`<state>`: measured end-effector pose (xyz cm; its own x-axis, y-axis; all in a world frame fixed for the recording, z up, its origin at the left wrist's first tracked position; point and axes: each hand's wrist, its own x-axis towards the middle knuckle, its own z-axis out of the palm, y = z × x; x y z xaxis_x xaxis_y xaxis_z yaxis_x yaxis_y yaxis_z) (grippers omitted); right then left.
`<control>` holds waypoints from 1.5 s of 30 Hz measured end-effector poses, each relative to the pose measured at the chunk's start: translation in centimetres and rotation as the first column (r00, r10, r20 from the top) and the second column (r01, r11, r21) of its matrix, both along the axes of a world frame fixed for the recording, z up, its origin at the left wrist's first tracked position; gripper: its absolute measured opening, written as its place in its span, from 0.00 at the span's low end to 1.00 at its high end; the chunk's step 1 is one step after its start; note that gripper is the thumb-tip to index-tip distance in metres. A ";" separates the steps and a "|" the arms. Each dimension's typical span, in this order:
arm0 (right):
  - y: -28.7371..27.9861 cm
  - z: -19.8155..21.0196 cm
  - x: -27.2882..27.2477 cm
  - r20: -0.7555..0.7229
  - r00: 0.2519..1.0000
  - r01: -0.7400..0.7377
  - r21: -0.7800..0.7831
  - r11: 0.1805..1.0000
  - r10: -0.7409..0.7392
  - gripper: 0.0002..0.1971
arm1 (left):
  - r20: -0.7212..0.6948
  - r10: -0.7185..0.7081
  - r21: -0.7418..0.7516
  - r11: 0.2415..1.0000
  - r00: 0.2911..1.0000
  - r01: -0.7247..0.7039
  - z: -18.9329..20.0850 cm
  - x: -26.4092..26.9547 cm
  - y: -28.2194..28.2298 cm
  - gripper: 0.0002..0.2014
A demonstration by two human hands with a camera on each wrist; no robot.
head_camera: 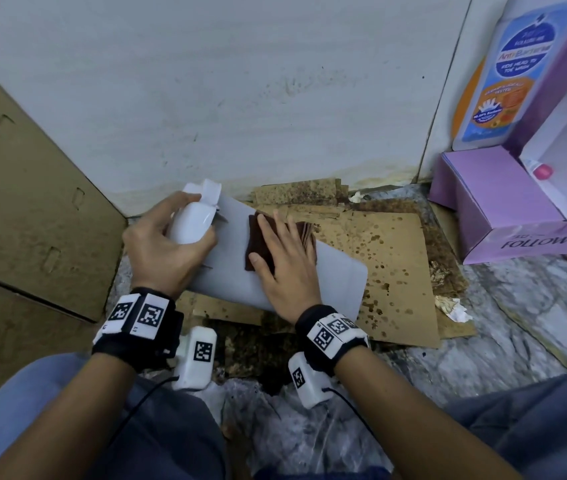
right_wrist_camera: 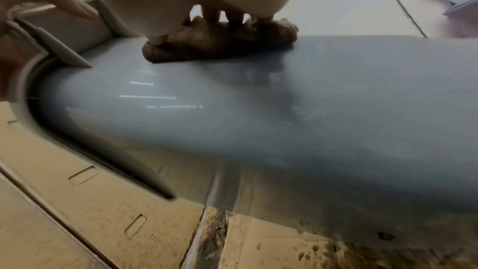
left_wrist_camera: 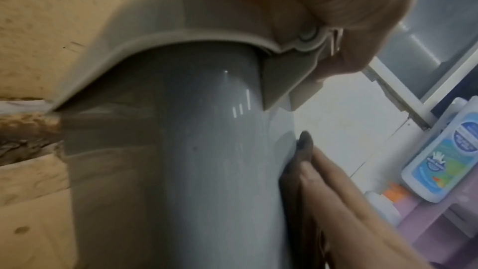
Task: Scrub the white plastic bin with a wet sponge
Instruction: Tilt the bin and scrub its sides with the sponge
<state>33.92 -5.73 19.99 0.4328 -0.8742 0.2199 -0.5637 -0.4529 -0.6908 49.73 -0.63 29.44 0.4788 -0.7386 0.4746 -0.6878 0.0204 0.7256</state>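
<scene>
Item: white plastic bin (head_camera: pixel 330 282), lying on its side on stained flattened cardboard (head_camera: pixel 393 258), its lidded rim toward 10 o'clock and its base toward 4 o'clock; a tiled wall stands at 12 o'clock.

Left hand (head_camera: pixel 161 247): fingers curled round the bin's white swing lid (head_camera: pixel 194 221), steadying that end.

Right hand (head_camera: pixel 285 254): palm down, fingers spread flat, pressing a brown scouring sponge (head_camera: pixel 258 244) onto the upturned side wall; nothing pinched.

Step in hand, as judged: scrubbing the outer wall near the lid end. The right wrist view shows a wet sheen on the wall below the sponge. The next move likely calls for firm strokes toward the base at 4 o'clock, then rolling the bin to bring up an unwiped side, the left hand holding it from sliding.

Writing: a bottle (head_camera: pixel 503 74) at 2 o'clock reads partly "Anti Bacterial" and "KIDS HEAD TO TOE WASH"; the purple carton (head_camera: pixel 496 202) at 3 o'clock reads "FOLLOW ME". Smaller print is illegible.

Also present: brown cardboard box (head_camera: pixel 26 188) at 9 o'clock; marble-pattern floor (head_camera: pixel 534 306).
</scene>
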 end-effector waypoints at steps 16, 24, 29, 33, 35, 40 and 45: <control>2.7 -2.8 0.8 -0.037 0.999 0.003 0.011 1.000 -0.002 0.30 | -0.403 -0.049 0.328 0.924 0.914 0.195 -3.4 2.3 -0.7 0.35; 4.7 -2.9 2.0 -0.079 0.997 0.025 0.006 1.000 -0.025 0.29 | -0.355 0.072 0.596 0.786 0.932 0.166 -3.3 4.1 -1.1 0.36; 3.5 -0.8 4.1 -0.013 0.999 0.038 0.098 0.994 -0.037 0.27 | -0.257 -0.015 0.563 0.811 0.966 0.162 -3.0 3.2 0.1 0.27; 3.3 -0.7 4.7 0.008 1.000 -0.014 0.145 0.989 0.013 0.26 | -0.246 -0.043 0.579 0.795 0.968 0.182 -3.0 3.7 0.5 0.22; 3.9 -1.1 4.7 0.021 1.000 -0.024 0.153 0.988 0.021 0.26 | -0.240 -0.017 0.586 0.795 0.971 0.158 -2.9 3.8 0.5 0.23; 4.4 -3.5 2.1 0.006 1.000 0.013 0.226 0.974 -0.015 0.26 | -0.266 0.070 0.533 0.841 0.961 0.086 -3.3 3.5 0.9 0.16; 5.1 -7.3 -2.9 -0.068 0.995 0.089 0.373 0.923 -0.069 0.24 | -0.278 0.107 0.518 0.853 0.955 0.055 -3.5 3.3 1.2 0.17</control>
<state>31.00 -0.58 12.71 0.3609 -0.9201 -0.1522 -0.6273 -0.1188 -0.7696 53.06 0.58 25.95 0.5551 -0.8213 -0.1319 -0.4432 -0.4262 0.7886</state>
